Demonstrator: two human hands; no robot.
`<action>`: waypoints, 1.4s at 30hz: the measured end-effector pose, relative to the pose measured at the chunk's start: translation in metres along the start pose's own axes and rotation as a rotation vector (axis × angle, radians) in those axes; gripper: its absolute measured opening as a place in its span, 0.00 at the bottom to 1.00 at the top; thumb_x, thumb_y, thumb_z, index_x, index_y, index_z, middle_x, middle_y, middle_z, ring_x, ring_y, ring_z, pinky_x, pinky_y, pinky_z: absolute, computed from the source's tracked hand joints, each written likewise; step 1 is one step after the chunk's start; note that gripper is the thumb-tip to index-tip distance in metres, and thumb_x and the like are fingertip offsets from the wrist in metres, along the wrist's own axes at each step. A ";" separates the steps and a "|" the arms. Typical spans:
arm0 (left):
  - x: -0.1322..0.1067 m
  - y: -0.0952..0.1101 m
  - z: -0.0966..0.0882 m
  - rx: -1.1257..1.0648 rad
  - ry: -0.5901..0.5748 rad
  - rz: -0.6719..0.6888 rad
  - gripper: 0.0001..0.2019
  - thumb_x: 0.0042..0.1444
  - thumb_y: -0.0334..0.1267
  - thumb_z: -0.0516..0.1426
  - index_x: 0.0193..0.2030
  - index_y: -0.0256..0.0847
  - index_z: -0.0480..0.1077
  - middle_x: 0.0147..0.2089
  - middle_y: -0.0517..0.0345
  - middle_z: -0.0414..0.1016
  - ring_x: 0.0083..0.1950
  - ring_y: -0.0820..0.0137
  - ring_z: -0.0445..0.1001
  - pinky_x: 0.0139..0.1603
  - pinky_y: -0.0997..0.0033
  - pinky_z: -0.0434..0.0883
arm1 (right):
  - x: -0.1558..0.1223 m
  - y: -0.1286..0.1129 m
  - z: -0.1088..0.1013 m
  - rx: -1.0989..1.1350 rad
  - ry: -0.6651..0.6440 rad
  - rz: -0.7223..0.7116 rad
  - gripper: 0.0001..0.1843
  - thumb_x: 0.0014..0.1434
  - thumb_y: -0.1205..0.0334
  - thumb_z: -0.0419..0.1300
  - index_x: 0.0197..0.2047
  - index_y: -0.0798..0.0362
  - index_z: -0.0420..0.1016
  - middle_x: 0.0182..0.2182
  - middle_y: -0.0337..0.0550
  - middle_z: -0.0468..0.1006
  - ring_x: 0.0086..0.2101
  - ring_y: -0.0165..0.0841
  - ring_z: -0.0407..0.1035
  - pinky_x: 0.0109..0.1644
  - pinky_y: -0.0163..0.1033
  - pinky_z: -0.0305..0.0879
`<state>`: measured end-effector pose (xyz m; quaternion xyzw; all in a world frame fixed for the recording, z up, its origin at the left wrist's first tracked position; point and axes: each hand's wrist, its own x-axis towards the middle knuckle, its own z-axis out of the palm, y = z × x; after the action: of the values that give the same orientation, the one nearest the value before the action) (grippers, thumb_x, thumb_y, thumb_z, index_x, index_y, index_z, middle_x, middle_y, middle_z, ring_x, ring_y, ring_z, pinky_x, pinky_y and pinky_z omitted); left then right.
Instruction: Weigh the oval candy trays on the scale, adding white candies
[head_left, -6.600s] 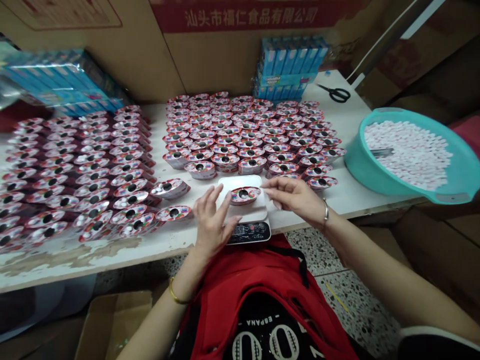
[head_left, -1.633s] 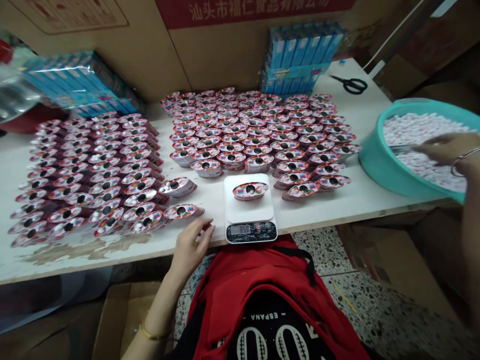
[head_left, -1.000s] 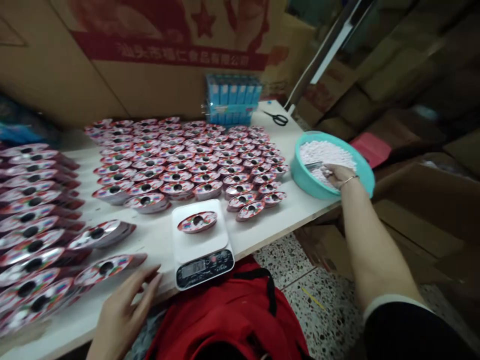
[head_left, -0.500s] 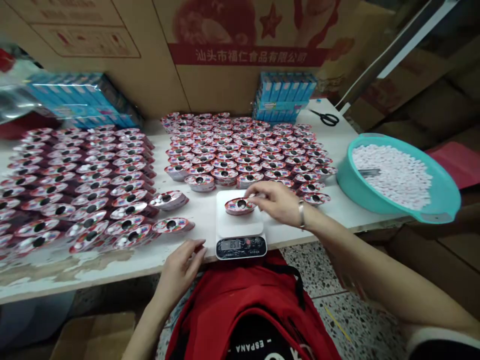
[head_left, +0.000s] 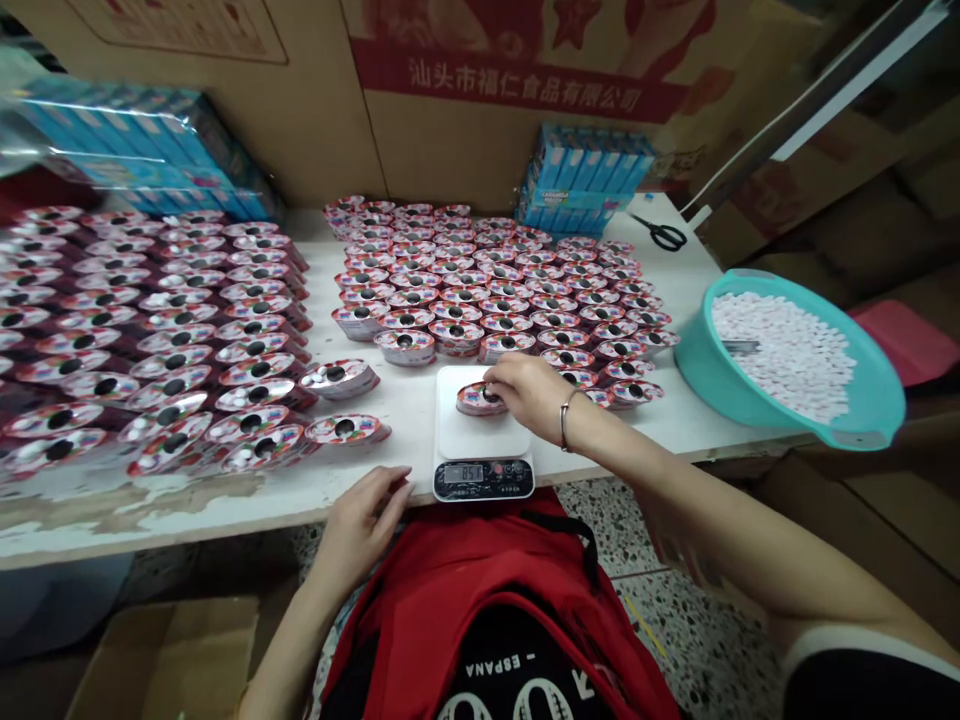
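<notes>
A white kitchen scale [head_left: 481, 440] stands at the table's front edge, its display lit. On its platform lies one red oval candy container [head_left: 472, 399] with a dark hole in its top. My right hand [head_left: 529, 393] rests over that container, fingertips pinched at the hole; whether they hold a candy is hidden. Flat on the table edge just left of the scale lies my left hand [head_left: 361, 516], fingers spread, holding nothing. A teal basin [head_left: 780, 360] of small white-pink candies sits at the right.
Several rows of the same red containers [head_left: 495, 290] fill the table behind the scale, and another block [head_left: 150, 330] covers the left. Blue boxes [head_left: 585, 180] and scissors [head_left: 664, 235] lie at the back right. A red bag [head_left: 487, 610] is on my lap.
My right hand went to the teal basin, came back, and now sits lower over the container on the scale. My left hand stayed on the table edge.
</notes>
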<state>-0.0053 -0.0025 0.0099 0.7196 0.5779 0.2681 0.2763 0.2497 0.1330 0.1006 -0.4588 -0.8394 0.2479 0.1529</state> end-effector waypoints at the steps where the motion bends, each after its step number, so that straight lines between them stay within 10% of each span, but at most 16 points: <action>1: 0.001 0.000 0.000 -0.006 -0.008 -0.008 0.12 0.62 0.44 0.51 0.46 0.41 0.69 0.41 0.53 0.76 0.42 0.69 0.75 0.44 0.69 0.72 | 0.000 0.000 -0.002 0.069 0.030 0.038 0.10 0.59 0.72 0.54 0.31 0.55 0.75 0.31 0.45 0.73 0.36 0.33 0.67 0.44 0.40 0.64; 10: 0.006 -0.003 0.001 -0.011 -0.039 -0.053 0.13 0.62 0.45 0.51 0.45 0.40 0.70 0.41 0.53 0.76 0.39 0.70 0.73 0.43 0.70 0.70 | -0.038 0.016 -0.037 1.189 0.156 0.573 0.12 0.52 0.62 0.64 0.41 0.54 0.74 0.34 0.40 0.74 0.26 0.24 0.64 0.32 0.34 0.65; 24: 0.027 0.015 -0.001 0.029 0.008 0.064 0.10 0.61 0.40 0.53 0.46 0.40 0.70 0.37 0.57 0.75 0.34 0.73 0.70 0.36 0.73 0.68 | -0.057 0.022 -0.020 1.129 0.202 0.474 0.13 0.51 0.57 0.68 0.38 0.56 0.76 0.32 0.42 0.75 0.25 0.23 0.64 0.22 0.29 0.56; 33: 0.108 0.051 0.025 0.140 0.128 0.355 0.33 0.54 0.48 0.60 0.63 0.41 0.55 0.57 0.45 0.67 0.58 0.59 0.66 0.56 0.58 0.65 | -0.073 0.001 0.035 1.559 0.096 0.635 0.17 0.52 0.51 0.67 0.29 0.58 0.73 0.23 0.40 0.71 0.20 0.22 0.63 0.19 0.28 0.52; 42: 0.122 0.080 0.013 0.436 0.089 0.653 0.14 0.57 0.39 0.57 0.50 0.43 0.67 0.45 0.52 0.74 0.43 0.63 0.67 0.41 0.61 0.59 | -0.070 -0.007 0.069 1.981 0.333 0.755 0.09 0.60 0.65 0.54 0.34 0.60 0.73 0.27 0.45 0.75 0.25 0.29 0.70 0.24 0.31 0.61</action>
<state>0.0820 0.1013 0.0654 0.8950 0.3733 0.2440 -0.0082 0.2488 0.0516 0.0451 -0.3882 -0.0370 0.7839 0.4831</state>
